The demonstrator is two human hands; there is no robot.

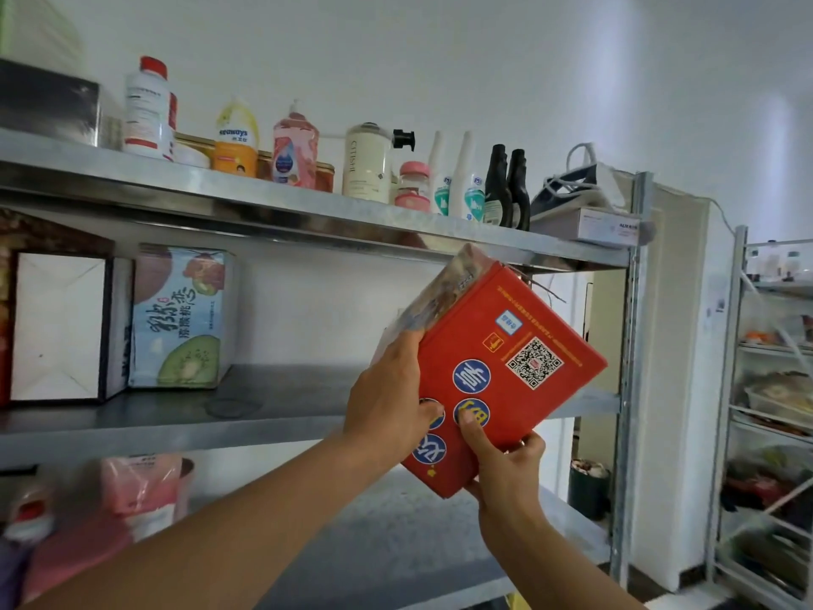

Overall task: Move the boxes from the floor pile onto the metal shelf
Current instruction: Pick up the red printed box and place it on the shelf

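Straight ahead of both hands, past the fingers: a tall grey metal shelf rack [633, 301] with flat boards. Up above the hands, on the top board [264, 200], a row of bottles [365, 165]. Far off to the left of the hands, on the middle board [286, 407], a box with a kiwi fruit picture [180, 319] right next to a white cardboard box [57, 328]. Between that pair and the hands, a bare grey bit of the middle board, a little lower than the hands and further away. Held up in the air in front of that gap, not yet on any board: a flat red cardboard box with blue round stickers [506, 367]. Tipped like a kite, with one corner up toward the top board and one corner down by the wrists. Wrapped round its left edge, fingers curled over the side: the left hand [387, 416]. Clamped on the bottom corner, thumb pressed on a blue sticker: the right hand [506, 468], a bit lower and closer to the body. Likely needed next: straighten the box, then push forward and a little left onto the bare board. No free hand.
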